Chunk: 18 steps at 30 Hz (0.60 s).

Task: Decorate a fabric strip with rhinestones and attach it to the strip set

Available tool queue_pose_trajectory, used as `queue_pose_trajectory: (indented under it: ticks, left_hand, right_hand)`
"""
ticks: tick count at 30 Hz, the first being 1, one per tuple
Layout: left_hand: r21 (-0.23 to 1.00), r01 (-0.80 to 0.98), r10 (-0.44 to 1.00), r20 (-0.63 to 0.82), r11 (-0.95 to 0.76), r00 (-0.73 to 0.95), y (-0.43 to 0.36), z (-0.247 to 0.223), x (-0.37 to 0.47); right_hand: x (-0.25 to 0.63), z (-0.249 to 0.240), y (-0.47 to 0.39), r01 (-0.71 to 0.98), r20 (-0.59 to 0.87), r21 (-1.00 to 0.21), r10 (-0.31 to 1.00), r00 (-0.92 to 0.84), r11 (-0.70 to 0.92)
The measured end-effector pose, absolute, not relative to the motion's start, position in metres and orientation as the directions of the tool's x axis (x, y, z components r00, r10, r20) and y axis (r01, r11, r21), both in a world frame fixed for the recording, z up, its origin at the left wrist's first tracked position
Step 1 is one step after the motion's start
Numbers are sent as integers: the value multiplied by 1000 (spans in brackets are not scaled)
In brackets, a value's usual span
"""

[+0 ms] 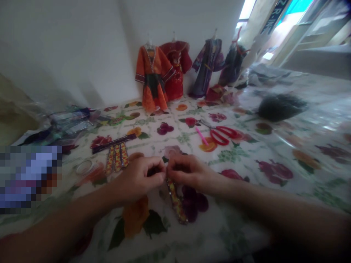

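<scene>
Patterned strip (pixel 175 204) runs down from the fingertips, over the tablecloth (pixel 208 237); right hand (pixel 193 171) pinches its upper end; left hand (pixel 142 177) has thumb and fingertips pressed together just beside, anything between them hidden; best handled, in judgement, with a light grip and the strip untwisted; three similar strips (pixel 117 157) lie beyond the left hand; red-handled scissors (pixel 214 136) beyond the right.

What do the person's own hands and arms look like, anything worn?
Left hand and right hand are bare, with no gloves, rings or watch visible. Both forearms are uncovered too; a reddish patch at lower left may be a sleeve.
</scene>
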<state>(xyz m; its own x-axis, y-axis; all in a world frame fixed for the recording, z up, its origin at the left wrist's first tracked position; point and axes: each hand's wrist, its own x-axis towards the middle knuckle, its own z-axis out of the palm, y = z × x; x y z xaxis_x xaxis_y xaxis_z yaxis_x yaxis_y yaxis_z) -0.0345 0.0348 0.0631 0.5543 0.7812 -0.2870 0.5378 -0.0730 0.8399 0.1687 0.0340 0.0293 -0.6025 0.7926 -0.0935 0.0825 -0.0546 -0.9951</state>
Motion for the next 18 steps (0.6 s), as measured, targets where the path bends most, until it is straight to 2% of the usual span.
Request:
queue_pose_trajectory:
  ticks: [10, 18]
  left_hand:
    - [879, 477, 746, -305, -19, 592, 38, 61, -38]
    - [876, 481, 751, -302, -24, 588, 39, 60, -39]
  right_hand:
    - [172, 35, 35, 28, -199, -973, 763, -615, -231]
    - [170, 32, 35, 63, -176, -983, 765, -620, -175]
